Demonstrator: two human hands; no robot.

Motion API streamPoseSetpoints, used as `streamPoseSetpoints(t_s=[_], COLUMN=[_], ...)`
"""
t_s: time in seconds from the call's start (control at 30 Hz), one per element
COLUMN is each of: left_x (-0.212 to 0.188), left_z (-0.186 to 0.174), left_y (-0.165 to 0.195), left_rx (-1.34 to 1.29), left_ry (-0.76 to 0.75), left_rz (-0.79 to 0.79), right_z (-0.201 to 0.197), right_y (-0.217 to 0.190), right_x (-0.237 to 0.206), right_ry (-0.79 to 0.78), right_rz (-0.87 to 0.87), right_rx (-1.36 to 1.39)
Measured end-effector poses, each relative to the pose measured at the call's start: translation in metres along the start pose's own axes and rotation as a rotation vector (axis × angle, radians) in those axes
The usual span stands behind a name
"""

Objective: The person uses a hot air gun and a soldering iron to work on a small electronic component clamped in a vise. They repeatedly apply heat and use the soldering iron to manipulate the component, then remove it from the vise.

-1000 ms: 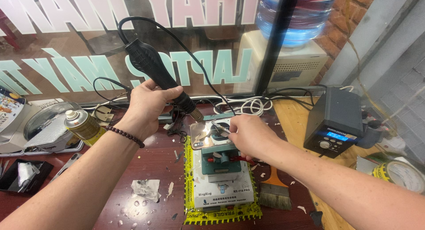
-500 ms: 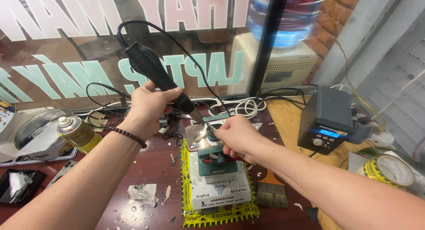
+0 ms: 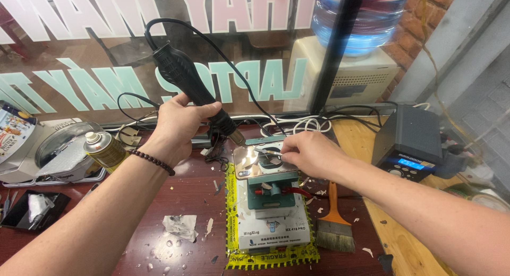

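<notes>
Workbench [image 3: 175, 191] — left hand [image 3: 178, 124] grips heat gun [image 3: 188, 82].

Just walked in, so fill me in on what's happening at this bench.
A person is working at a cluttered reddish workbench. Their left hand grips a black hot-air gun, its nozzle angled down at a shiny flat device clamped on a green fixture. Their right hand rests at the device's top edge, fingertips on it; whether they pinch a small tool is hard to tell. An orange-handled brush lies to the right, a spray can to the left, and a dark control station stands at the far right.
</notes>
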State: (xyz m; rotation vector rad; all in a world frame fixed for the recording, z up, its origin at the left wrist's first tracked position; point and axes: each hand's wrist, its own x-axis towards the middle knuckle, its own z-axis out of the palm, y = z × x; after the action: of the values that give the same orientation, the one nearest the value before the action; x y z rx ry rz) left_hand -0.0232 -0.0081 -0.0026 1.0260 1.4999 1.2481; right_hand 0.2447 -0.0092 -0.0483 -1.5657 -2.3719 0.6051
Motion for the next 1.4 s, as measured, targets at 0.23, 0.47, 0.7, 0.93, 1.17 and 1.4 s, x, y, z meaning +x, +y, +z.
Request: streamPoseSetpoints(t_s=[0.23,0.47,0.7,0.93,1.17,1.4], left_x=[0.002,0.011,0.014,0.009,0.003,0.003], left_z=[0.008,0.013,0.015,0.014,0.012,0.012], left_y=[-0.002,-0.008,-0.010,-0.004,0.002,0.001], left_rx=[-0.022,-0.048,-0.008,0.001,0.033,0.026], left_ry=[-0.013,-0.041,-0.026,-0.018,-0.011,-0.004], left_rz=[0.003,0.033,0.037,0.015,-0.009,0.010], right_z=[-0.005,0.000,0.007,0.005,-0.007,0.002], right_y=[0.018,0.020,0.019,0.014,0.011,0.019], right_x=[0.013,0.019,0.012,0.011,0.020,0.017], right_ry=[0.087,0.072,0.166,0.075,-0.074,0.126], right_rz=[-0.196,-0.189,-0.231,-0.196,-0.051,-0.294], right_rx=[-0.179,-0.022,-0.075,-0.001,0.020,-0.125])
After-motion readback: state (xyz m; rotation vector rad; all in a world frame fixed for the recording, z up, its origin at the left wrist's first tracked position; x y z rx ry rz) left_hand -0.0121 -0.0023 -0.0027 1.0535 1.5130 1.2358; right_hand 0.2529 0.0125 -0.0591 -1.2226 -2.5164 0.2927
